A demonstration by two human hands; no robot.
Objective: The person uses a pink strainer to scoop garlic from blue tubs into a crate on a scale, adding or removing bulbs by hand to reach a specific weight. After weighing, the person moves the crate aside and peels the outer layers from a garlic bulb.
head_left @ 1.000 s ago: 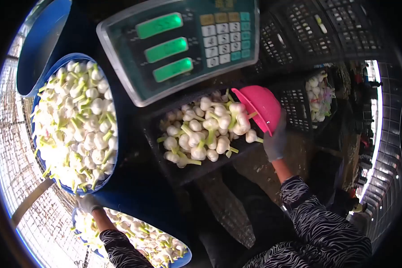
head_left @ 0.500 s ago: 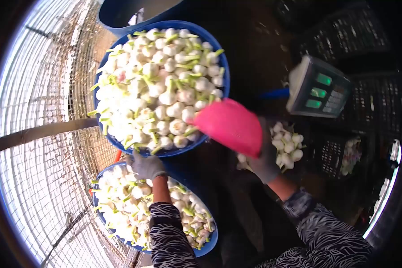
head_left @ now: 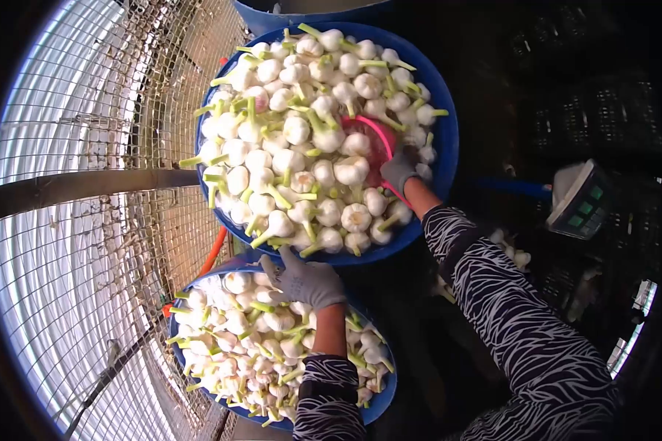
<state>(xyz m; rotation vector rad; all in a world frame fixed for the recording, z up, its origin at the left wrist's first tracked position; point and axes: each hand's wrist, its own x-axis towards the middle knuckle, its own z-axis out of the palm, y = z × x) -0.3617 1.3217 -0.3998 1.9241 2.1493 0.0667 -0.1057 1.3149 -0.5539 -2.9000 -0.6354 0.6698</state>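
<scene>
Head view: right hand (head_left: 400,169) grips one scoop (head_left: 375,151) — three tubs (head_left: 446,117).

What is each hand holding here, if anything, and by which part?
The right hand holds the pink bowl at the rim nearest the wrist. The left hand is by the blue tubs; whether it grips a rim cannot be told.

Garlic bulbs (head_left: 298,131) and the right hand (head_left: 401,169) hide part of the pink bowl (head_left: 376,153). The top edge cuts off a blue tub (head_left: 316,16). At right, the scale's (head_left: 585,208) digits are too small to read; crates (head_left: 604,121) fade into darkness.
</scene>
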